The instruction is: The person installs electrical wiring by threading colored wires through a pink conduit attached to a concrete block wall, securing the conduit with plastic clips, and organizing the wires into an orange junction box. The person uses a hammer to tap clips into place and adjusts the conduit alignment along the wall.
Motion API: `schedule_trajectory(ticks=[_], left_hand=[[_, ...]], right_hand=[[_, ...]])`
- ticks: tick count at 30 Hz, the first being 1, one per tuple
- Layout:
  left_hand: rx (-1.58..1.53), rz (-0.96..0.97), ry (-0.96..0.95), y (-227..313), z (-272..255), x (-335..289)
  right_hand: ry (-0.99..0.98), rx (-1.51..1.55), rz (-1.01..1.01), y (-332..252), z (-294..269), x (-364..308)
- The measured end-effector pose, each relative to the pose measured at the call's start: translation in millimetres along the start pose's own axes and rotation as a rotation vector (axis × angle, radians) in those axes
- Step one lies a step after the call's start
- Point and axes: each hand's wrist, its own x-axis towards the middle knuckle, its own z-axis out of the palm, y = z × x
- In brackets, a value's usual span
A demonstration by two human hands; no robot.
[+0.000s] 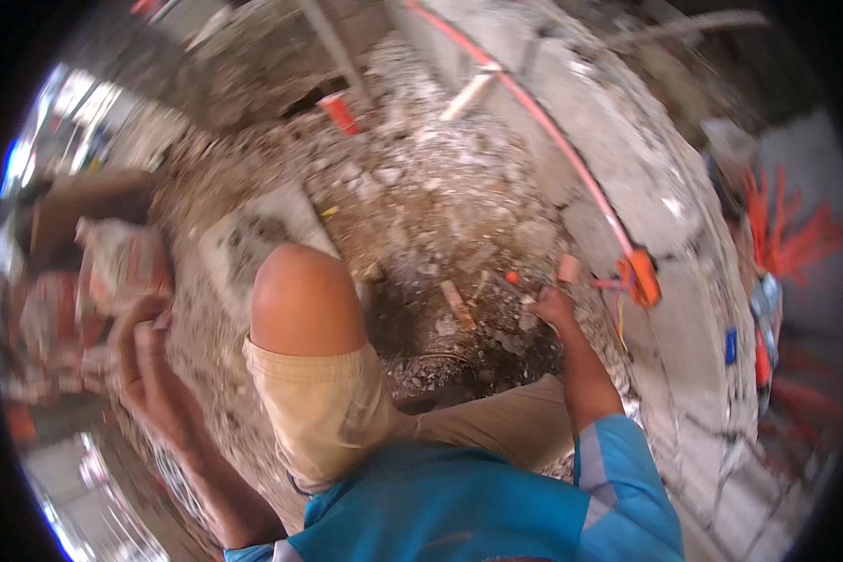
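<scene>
My right hand (554,307) reaches down to the rubble on the right, its fingers closed. Whatever it grips is too small and blurred to make out; a pale bit shows at the fingertips. Near it are a small orange-red round thing (512,277) and a reddish block-like piece (569,269). A broken brick piece (456,304) lies to its left. My left hand (157,379) is raised at the left, blurred by motion, its fingers bent and apart with nothing seen in them. It appears in front of a printed sack (126,262).
An orange corrugated conduit (557,140) runs along the broken concrete wall (618,112) to an orange electrical box (639,278) with loose wires. A dirty slab (295,220) lies beyond my bent knee. Farther off stands a red cup (338,112). Orange strands (787,225) spread at the far right.
</scene>
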Motion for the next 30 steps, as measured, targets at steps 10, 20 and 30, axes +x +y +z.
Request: schedule_trajectory(ticks=[10,20,30], left_hand=[[0.011,0.904,-1.294,99,284,-9],[0.383,1.086,-2.18,-41,385,-51],[-0.037,0.962,-1.957,-71,391,-26]], right_hand=[[0.078,0.179,0.113,-7,-2,-16],[0.099,0.258,0.165,-3,17,-14],[0.182,-0.044,0.213,-50,23,-20]])
